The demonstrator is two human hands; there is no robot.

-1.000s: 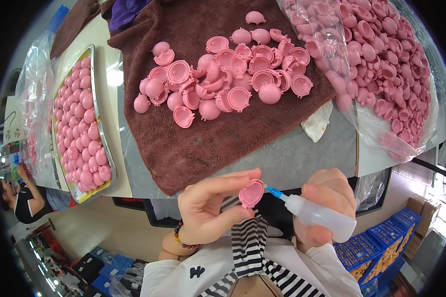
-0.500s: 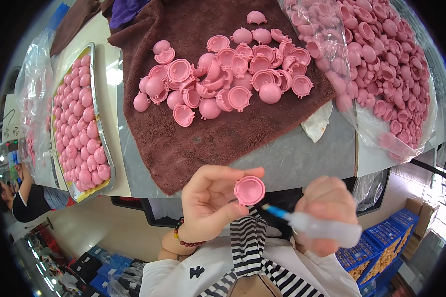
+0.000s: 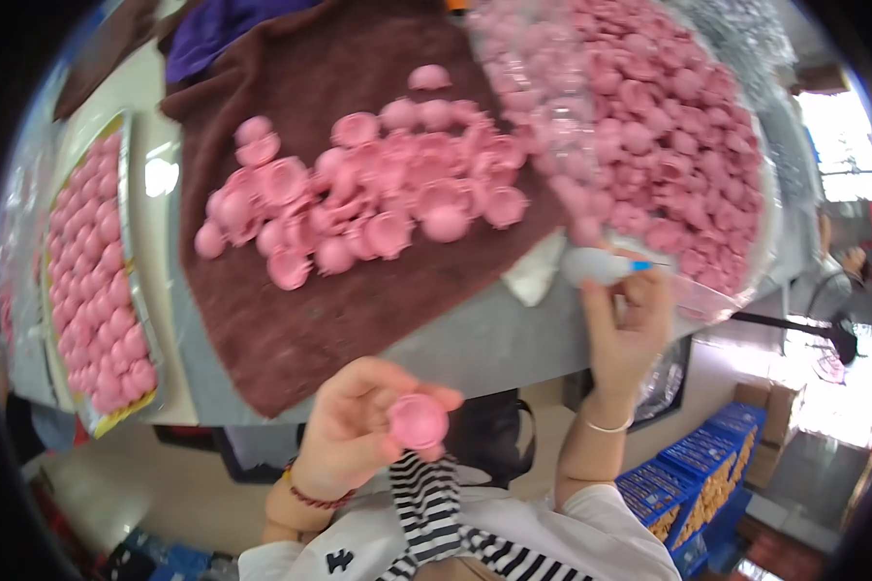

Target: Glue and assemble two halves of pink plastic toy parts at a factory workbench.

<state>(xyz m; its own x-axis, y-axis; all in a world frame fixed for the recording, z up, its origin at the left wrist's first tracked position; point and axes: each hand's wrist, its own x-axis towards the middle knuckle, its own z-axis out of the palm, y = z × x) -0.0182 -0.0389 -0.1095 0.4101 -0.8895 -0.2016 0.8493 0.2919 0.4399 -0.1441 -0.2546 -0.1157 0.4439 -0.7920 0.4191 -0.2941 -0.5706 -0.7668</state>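
- In the left hand [image 3: 354, 426], above the near edge of the counter [image 3: 455, 353] and close to the body, one round pink piece [image 3: 419, 422].
- Holding this piece at its edge, with fingers [image 3: 383, 373] bent and opened only as wide as the piece itself, thumb on the lower side; too blurred for telling its inner form.
- In the right hand [image 3: 630, 324], well apart from the left one and farther forward, a white squeeze bottle [image 3: 591, 264] with blue tip [image 3: 640, 265].
- Closed around this bottle with bent fingers, exact contact not possible to tell because of blur; pointing the tip to the right, away from the pink piece.
- Near the bottle, a white cloth [image 3: 535, 274] beside the brown towel [image 3: 329, 339].
- On the towel, a loose heap of pink shells [image 3: 358, 189], some with hollow side up, some with round side up.
- To the right, a clear plastic bag [image 3: 768, 208], filled with many similar shells.
- To the left, a long tray [image 3: 145, 324] with yellow lining, full of pink balls in close rows.
- At the far left corner of the towel, a purple cloth [image 3: 233, 34].
- Down at the right, blue crates [image 3: 669, 474] near cardboard boxes [image 3: 765, 416].
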